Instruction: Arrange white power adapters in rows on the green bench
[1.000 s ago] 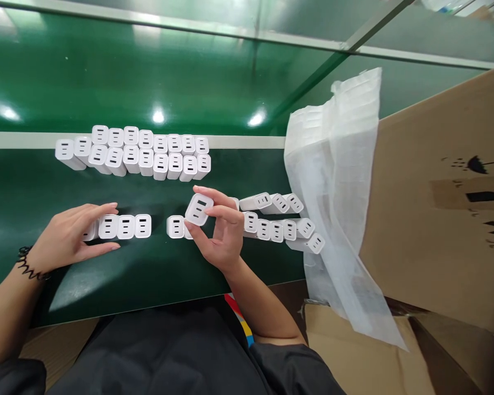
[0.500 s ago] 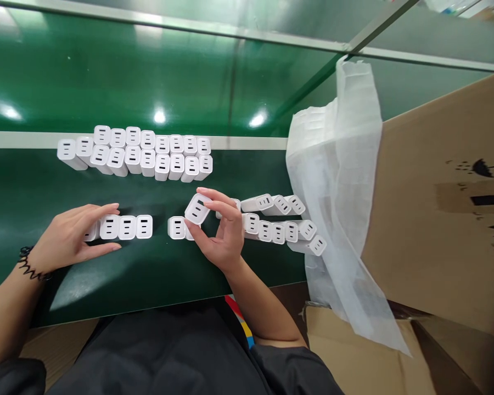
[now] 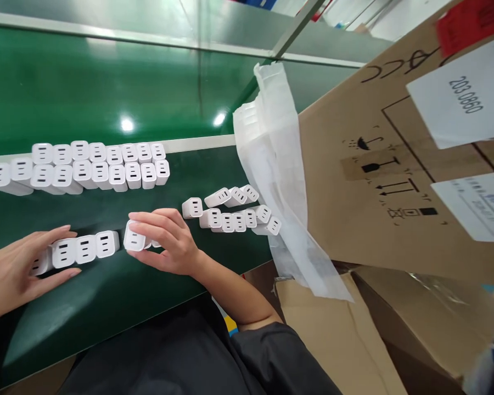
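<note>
My left hand [image 3: 18, 269] curves round the left end of a short row of white USB chargers [image 3: 85, 249], its thumb and fingers along both sides. The end charger [image 3: 41, 263] sits partly hidden inside that hand. To the right, past a small gap, my right hand [image 3: 168, 241] grips one white charger [image 3: 134, 240] between thumb and fingers, its port face up. Part of at least one more charger [image 3: 156, 243] shows behind it, mostly covered by the fingers. Whether the held charger touches the green table [image 3: 119, 296] cannot be made out.
Two close rows of upright chargers [image 3: 101, 173] stand along the back. Several more, some leaning, form a loose group [image 3: 239, 220] at right beside a white translucent sheet [image 3: 267, 142]. A large cardboard box [image 3: 333, 208] stands beyond; open cardboard flaps [image 3: 321, 323] lie below.
The camera view has turned right. My right hand has brought its charger left and lower, to the row's near end. My left hand stays round the left row.
</note>
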A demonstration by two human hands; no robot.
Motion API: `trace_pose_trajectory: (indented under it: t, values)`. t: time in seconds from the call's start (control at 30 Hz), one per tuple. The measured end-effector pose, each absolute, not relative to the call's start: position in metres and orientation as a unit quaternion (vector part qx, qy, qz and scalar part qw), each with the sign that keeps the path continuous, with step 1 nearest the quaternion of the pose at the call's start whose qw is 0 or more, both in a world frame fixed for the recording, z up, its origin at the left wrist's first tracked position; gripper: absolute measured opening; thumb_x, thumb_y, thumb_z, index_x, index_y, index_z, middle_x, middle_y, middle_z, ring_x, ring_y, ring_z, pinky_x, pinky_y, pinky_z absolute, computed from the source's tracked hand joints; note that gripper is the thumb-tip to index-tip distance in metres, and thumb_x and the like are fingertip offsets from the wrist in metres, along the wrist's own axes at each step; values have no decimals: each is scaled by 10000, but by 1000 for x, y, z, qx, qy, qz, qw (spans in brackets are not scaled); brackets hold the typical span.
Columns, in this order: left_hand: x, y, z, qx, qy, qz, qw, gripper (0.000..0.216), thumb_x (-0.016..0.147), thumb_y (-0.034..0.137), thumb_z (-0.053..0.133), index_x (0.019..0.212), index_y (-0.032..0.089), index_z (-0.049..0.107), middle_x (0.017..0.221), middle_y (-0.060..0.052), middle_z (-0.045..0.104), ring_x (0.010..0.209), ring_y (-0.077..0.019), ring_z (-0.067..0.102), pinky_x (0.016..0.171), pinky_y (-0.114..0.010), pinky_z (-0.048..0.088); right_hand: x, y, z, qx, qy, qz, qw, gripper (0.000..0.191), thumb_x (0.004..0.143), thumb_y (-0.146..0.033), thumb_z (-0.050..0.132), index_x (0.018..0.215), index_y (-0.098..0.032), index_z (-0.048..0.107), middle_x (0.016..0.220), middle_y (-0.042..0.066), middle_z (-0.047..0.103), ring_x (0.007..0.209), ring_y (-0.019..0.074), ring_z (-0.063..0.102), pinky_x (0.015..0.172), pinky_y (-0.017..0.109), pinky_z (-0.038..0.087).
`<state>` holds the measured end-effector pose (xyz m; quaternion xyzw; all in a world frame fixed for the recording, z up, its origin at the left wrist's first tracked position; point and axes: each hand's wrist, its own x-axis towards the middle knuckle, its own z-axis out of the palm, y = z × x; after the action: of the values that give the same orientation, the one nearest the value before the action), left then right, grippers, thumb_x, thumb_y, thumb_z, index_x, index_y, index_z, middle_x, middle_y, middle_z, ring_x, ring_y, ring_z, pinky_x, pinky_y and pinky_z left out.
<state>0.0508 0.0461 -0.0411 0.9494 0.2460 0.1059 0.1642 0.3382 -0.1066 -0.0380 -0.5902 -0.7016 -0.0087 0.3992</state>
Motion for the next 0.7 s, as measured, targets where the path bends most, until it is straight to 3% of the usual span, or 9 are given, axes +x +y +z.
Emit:
trace_pose_trajectory:
  t: [0.2, 0.33, 0.53, 0.7]
  values:
    - [57, 43, -33, 944, 267, 109, 158, 702, 866, 556, 595, 1499, 412, 328, 1129, 16, 723, 857, -250, 704, 664, -359, 545, 338, -108, -40, -548, -733, -43, 401, 139, 932, -324, 623, 1062, -283, 649, 1325, 28, 647, 1163, 157, 574, 1016, 323, 499]
    - [60, 42, -32, 944, 266, 115, 158, 685, 873, 553, 602, 1491, 407, 345, 1137, 24, 723, 910, -244, 703, 721, -347, 552, 339, -107, -36, -539, -726, -25, 426, 107, 957, -296, 587, 1052, -259, 619, 1340, 69, 631, 1202, 157, 565, 1019, 342, 499]
    - [62, 42, -29, 956, 223, 123, 147, 676, 877, 512, 638, 1471, 328, 372, 1119, -13, 731, 897, -216, 701, 751, -310, 553, 338, -104, -33, -503, -667, 46, 547, 362, 914, -271, 661, 1207, -218, 455, 1234, 121, 671, 1136, 185, 641, 950, 390, 552]
    - [66, 42, -25, 961, 185, 137, 150, 676, 888, 483, 646, 1461, 255, 368, 1108, -74, 728, 924, -223, 702, 768, -313, 556, 337, -104, -34, -518, -658, 57, 544, 456, 876, -217, 696, 1255, -255, 445, 1217, 99, 679, 1110, 220, 653, 901, 432, 567]
